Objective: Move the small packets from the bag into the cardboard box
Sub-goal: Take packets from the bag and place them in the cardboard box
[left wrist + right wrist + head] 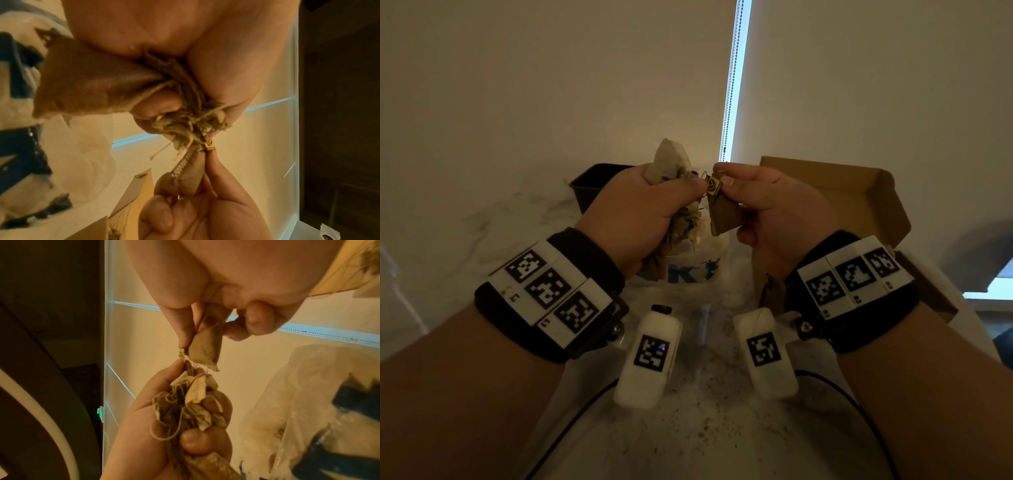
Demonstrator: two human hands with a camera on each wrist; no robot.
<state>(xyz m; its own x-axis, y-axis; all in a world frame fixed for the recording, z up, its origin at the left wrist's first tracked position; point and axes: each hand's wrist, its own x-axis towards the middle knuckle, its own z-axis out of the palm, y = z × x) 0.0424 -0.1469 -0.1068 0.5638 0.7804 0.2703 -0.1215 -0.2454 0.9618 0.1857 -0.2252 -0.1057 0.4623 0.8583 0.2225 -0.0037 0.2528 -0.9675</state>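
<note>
My left hand (pixel 640 202) grips a tangled bunch of small brown packets (pixel 685 222) with strings, held above the white plastic bag (pixel 690 260) with blue print. Close beside it, my right hand (pixel 767 202) pinches a single brown packet (pixel 724 214) and its yellow tag (pixel 714 187) between thumb and forefinger. In the right wrist view that packet (pixel 205 348) still touches the bunch (pixel 189 402) by its string. The left wrist view shows the bunch (pixel 185 120) in my fist and the single packet (pixel 191 170) below it. The open cardboard box (pixel 859 202) stands to the right.
A dark rectangular container (pixel 590 186) stands behind my left hand. The marble counter (pixel 482 240) is dusted with crumbs near me. A pale wall and a blind with a bead chain (pixel 732 85) rise behind. Cables run across the counter's near edge.
</note>
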